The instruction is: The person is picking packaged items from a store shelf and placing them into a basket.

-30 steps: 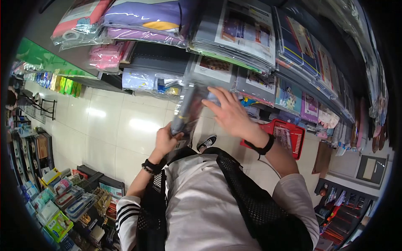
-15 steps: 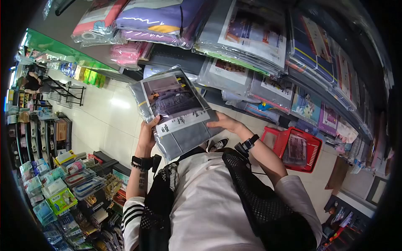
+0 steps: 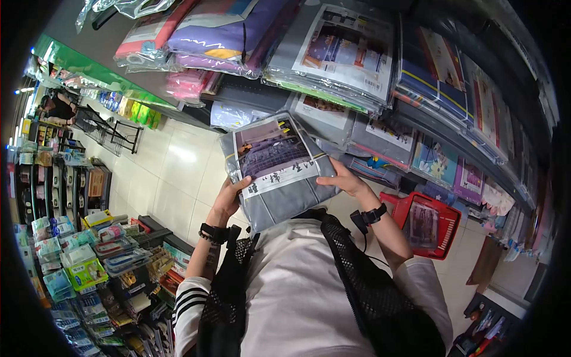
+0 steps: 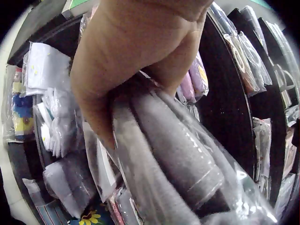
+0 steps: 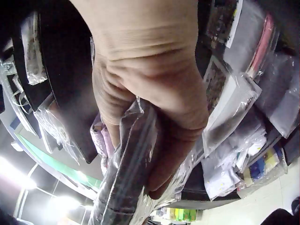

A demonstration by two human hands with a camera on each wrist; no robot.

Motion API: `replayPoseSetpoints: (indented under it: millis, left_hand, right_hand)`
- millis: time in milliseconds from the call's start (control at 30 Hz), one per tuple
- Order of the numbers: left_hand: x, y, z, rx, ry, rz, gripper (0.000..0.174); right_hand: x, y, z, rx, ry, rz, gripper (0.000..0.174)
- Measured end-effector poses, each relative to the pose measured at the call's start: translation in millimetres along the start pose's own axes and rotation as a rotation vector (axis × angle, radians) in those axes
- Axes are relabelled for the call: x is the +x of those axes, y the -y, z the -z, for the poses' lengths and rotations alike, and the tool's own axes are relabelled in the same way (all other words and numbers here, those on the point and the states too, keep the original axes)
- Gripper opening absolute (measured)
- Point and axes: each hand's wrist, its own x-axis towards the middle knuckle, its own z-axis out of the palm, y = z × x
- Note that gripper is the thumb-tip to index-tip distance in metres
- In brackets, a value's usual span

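Both hands hold a grey bedding pack (image 3: 279,196) in clear plastic, its printed label with a bed picture facing up. The left hand (image 3: 228,197) grips its left edge, thumb on top near the label's corner. On the opposite edge the right hand (image 3: 350,181) pinches the pack, thumb flat on the front. In the left wrist view, folded grey cloth (image 4: 173,145) shows through the plastic beneath the left hand (image 4: 140,47). The right wrist view has the right hand (image 5: 154,84) wrapped over the narrow side of the pack (image 5: 129,168), fingers underneath.
Shelves ahead carry similar grey packs (image 3: 339,50), purple packs (image 3: 214,30) and blue packs (image 3: 428,65). A red basket (image 3: 449,232) with one pack inside stands on the tiled floor at the right. Small packaged goods (image 3: 83,268) fill a display at the left.
The pack was edge-on a second ago with the right hand's fingers spread beside it. It then turned label up, and the right hand took its right edge. The view has since shifted slightly.
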Motion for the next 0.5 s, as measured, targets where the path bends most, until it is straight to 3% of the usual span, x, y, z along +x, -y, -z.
replayPoseSetpoints:
  millis: [300, 467, 500]
  left_hand:
    - [97, -51, 25, 0.045, 0.080, 0.022, 0.068]
    - [174, -91, 59, 0.083, 0.152, 0.109, 0.069]
    - [189, -100, 63, 0.109, 0.174, 0.071, 0.062]
  right_hand:
    - [59, 9, 1, -0.108, -0.144, 0.140, 0.073]
    - [112, 7, -4, -0.053, -0.259, 0.092, 0.071]
    - [125, 7, -6, -0.051, -0.275, 0.098, 0.071]
